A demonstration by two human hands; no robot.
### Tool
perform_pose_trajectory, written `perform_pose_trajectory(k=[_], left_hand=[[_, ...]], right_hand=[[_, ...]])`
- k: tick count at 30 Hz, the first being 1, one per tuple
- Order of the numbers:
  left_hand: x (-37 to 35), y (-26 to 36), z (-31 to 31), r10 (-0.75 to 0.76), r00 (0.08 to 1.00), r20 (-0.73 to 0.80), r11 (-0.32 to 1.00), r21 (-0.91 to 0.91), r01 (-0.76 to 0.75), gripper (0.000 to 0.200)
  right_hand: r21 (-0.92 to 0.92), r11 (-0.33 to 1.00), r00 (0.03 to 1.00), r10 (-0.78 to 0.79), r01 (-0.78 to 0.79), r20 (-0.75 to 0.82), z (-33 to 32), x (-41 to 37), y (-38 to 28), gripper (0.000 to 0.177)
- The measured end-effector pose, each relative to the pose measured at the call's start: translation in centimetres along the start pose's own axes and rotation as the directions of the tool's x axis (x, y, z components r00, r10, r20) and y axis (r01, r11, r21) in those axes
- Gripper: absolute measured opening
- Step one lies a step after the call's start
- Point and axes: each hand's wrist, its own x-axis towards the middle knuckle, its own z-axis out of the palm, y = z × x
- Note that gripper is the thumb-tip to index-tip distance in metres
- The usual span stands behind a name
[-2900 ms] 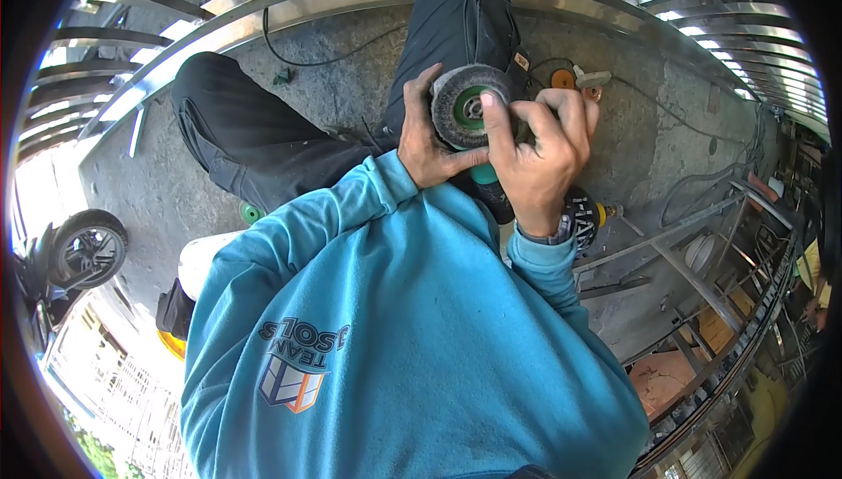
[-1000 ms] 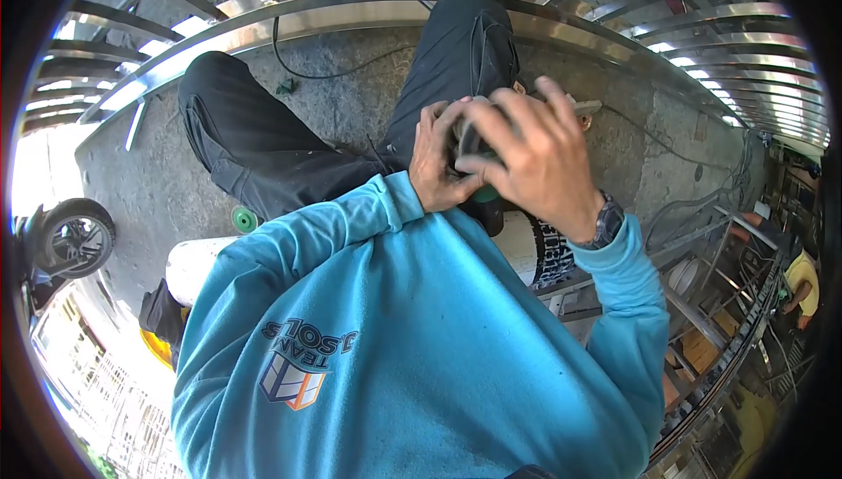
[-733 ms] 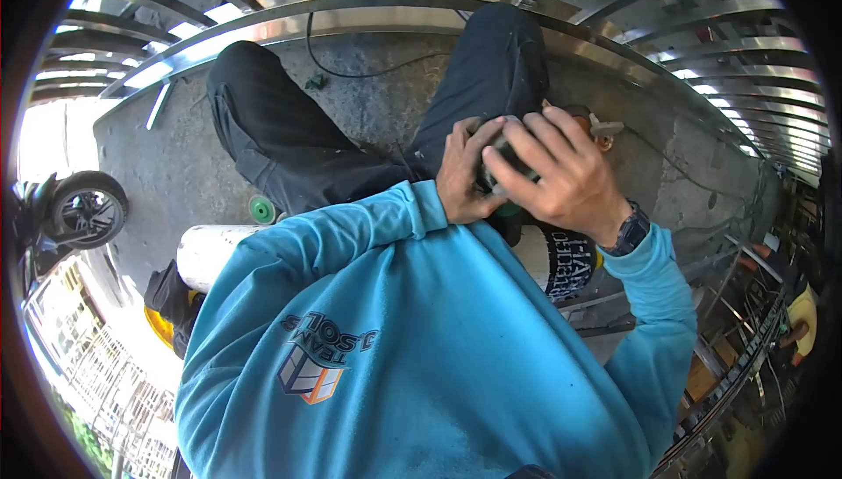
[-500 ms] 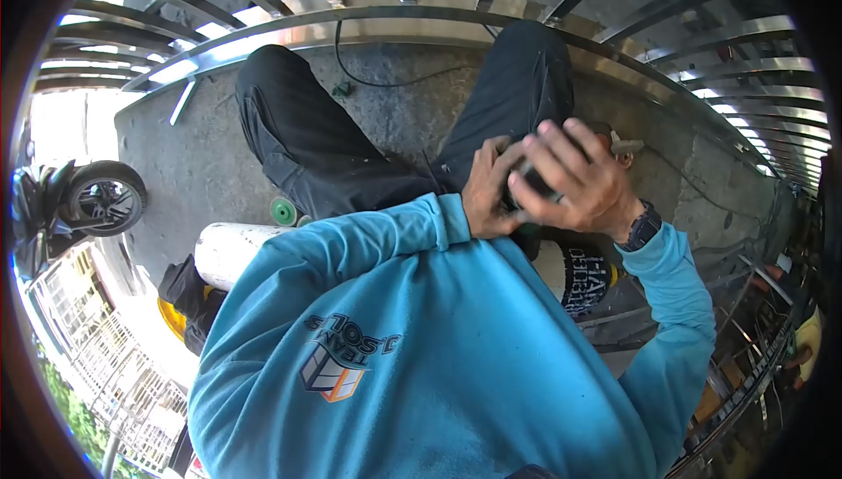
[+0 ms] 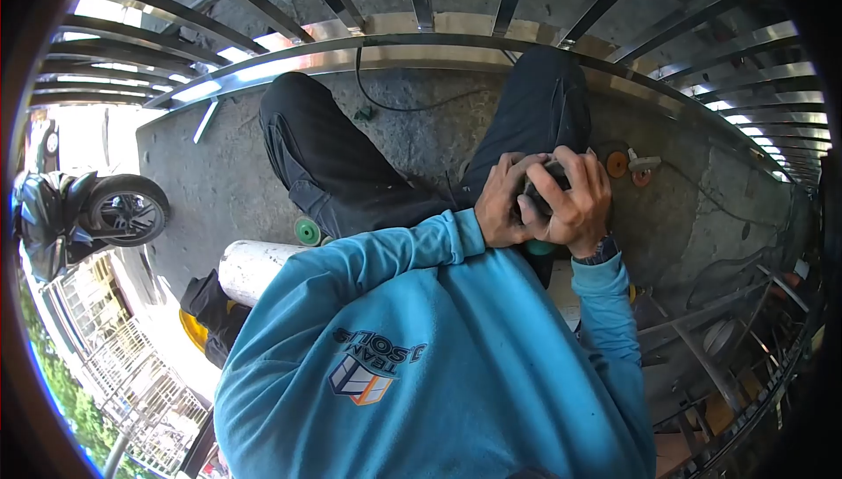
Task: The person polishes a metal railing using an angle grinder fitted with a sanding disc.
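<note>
My left hand (image 5: 503, 203) and my right hand (image 5: 572, 201) are together in front of my right knee, fingers curled around a dark, rounded thing (image 5: 548, 185). Its kind is not clear, since the fingers cover most of it. The right hand wraps it from above and the right, the left from the other side. Just below the hands shows a bit of something teal-green (image 5: 539, 247), partly hidden by the sleeve. A dark watch (image 5: 600, 251) is on my right wrist.
A metal barred frame (image 5: 421, 40) curves across the front. On the floor at right lie an orange disc (image 5: 617, 163) and a grey tool (image 5: 645, 163) with a cable. A green disc (image 5: 308, 232) and a white cylinder (image 5: 254, 270) are at left, beyond them a motorbike wheel (image 5: 128, 210).
My right hand was raised and blurred, its fingers spread over the left hand; now its fingers are wrapped around the dark thing. The camera view has shifted slightly.
</note>
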Motion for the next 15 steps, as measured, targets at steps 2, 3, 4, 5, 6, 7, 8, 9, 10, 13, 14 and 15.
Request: perform_pose_trajectory(k=[2, 3, 4, 5, 6, 7, 8, 9, 10, 13, 14, 15], left_hand=[[-0.02, -0.22, -0.04, 0.002, 1.0, 0.029, 1.0, -0.02, -0.002, 0.089], [-0.19, -0.41, 0.12, 0.006, 1.0, 0.026, 1.0, -0.017, -0.006, 0.089], [-0.36, -0.54, 0.34, -0.037, 0.999, 0.023, 0.999, -0.017, 0.037, 0.098], [-0.55, -0.71, 0.44, -0.08, 0.997, 0.017, 0.997, -0.018, 0.08, 0.107], [-0.5, -0.68, 0.28, -0.076, 0.997, 0.009, 0.997, -0.014, 0.077, 0.107], [-0.43, -0.67, 0.12, -0.09, 0.995, 0.045, 0.996, -0.021, 0.091, 0.11], [-0.39, -0.64, -0.02, -0.103, 0.991, 0.083, 0.994, -0.027, 0.105, 0.113], [-0.37, -0.63, -0.11, -0.1, 0.992, 0.075, 0.995, -0.023, 0.102, 0.113], [-0.38, -0.57, -0.12, -0.084, 0.993, 0.077, 0.996, -0.001, 0.084, 0.112], [-0.3, -0.58, -0.23, -0.052, 0.996, 0.076, 0.997, 0.054, 0.048, 0.11], [-0.29, -0.61, -0.12, -0.064, 0.995, 0.072, 0.997, 0.051, 0.06, 0.11], [-0.25, -0.47, -0.16, -0.075, 0.995, 0.068, 0.996, 0.048, 0.072, 0.109]], right_hand=[[-0.013, 1.0, 1.0, 0.002, -0.002, -0.013, -0.11, 0.01, -0.26, 0.032], [-0.024, 1.0, 1.0, 0.007, -0.008, -0.013, -0.12, -0.03, -0.35, 0.032], [-0.035, 0.999, 1.0, 0.01, -0.011, -0.013, -0.15, -0.04, -0.38, 0.032], [-0.034, 0.999, 1.0, 0.001, -0.001, -0.015, -0.21, -0.08, -0.4, 0.032], [-0.042, 0.999, 1.0, 0.002, -0.003, -0.018, -0.26, -0.16, -0.42, 0.032], [-0.051, 0.999, 1.0, 0.003, -0.004, -0.022, -0.28, -0.24, -0.42, 0.032], [-0.049, 0.999, 1.0, -0.006, 0.005, -0.024, -0.25, -0.32, -0.4, 0.032], [-0.059, 0.998, 1.0, -0.004, 0.003, -0.024, -0.17, -0.39, -0.39, 0.032], [-0.069, 0.998, 1.0, -0.002, 0.0, -0.024, -0.16, -0.45, -0.4, 0.033], [-0.074, 0.997, 0.999, -0.011, 0.009, -0.035, -0.14, -0.33, -0.43, 0.033], [-0.072, 0.997, 0.999, -0.015, 0.012, -0.036, -0.16, -0.38, -0.42, 0.033], [-0.08, 0.997, 1.0, -0.01, 0.008, -0.027, -0.19, -0.44, -0.44, 0.033]])
